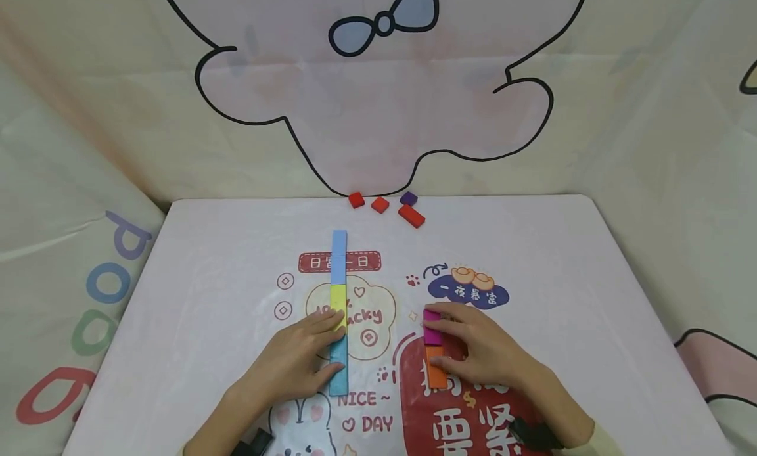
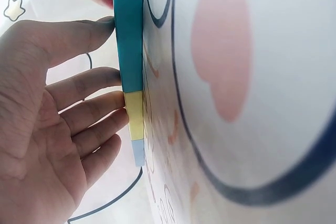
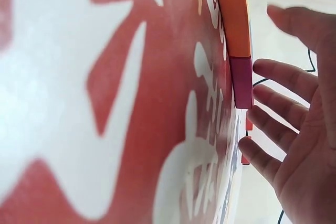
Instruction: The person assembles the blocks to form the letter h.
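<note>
A straight row of blocks lies end to end on the table: light blue blocks (image 1: 339, 259) at the far end, a yellow block (image 1: 338, 297), and a teal section (image 1: 339, 377) nearest the person. My left hand (image 1: 304, 354) touches this row with its fingertips and thumb along the yellow and teal parts, fingers fairly straight. To the right, a magenta block (image 1: 432, 336) and an orange block (image 1: 436, 376) form a shorter row. Over these two blocks my right hand (image 1: 481, 344) rests its fingertips, fingers spread and relaxed; the right wrist view shows them beside the magenta block (image 3: 242, 82).
At the table's back edge lie loose red blocks (image 1: 411, 216) and a purple block (image 1: 409, 198). The white tabletop (image 1: 532, 239) carries printed lettering and drawings. A patterned cloth (image 1: 378, 114) hangs behind it, with more cloth at both sides.
</note>
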The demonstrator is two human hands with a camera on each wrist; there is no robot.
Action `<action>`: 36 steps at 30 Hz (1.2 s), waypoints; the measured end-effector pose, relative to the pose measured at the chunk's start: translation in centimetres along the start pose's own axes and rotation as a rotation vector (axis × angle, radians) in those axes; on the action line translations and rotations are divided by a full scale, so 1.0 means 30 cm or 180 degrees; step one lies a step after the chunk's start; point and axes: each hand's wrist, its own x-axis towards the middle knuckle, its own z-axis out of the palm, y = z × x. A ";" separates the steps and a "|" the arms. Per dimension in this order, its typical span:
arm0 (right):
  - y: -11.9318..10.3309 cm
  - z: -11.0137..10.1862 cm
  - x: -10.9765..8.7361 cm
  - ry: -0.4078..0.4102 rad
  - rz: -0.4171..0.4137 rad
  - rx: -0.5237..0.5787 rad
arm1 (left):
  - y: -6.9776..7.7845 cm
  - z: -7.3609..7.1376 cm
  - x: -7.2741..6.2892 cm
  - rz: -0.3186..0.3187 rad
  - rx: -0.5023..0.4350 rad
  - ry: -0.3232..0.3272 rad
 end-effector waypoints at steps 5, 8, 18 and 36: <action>-0.006 0.000 -0.015 -0.0124 0.0035 -0.0010 | 0.001 0.001 -0.002 0.0016 0.0001 0.0021; -0.005 0.001 -0.019 -0.0142 -0.0004 -0.0047 | 0.001 0.000 -0.002 -0.0010 -0.0014 0.0018; -0.010 0.003 -0.024 -0.0187 -0.0056 -0.0037 | 0.001 0.000 -0.005 -0.0038 -0.0017 0.0027; -0.014 0.013 -0.032 -0.0313 0.0012 0.0122 | 0.003 0.006 -0.002 -0.0021 -0.0007 0.0010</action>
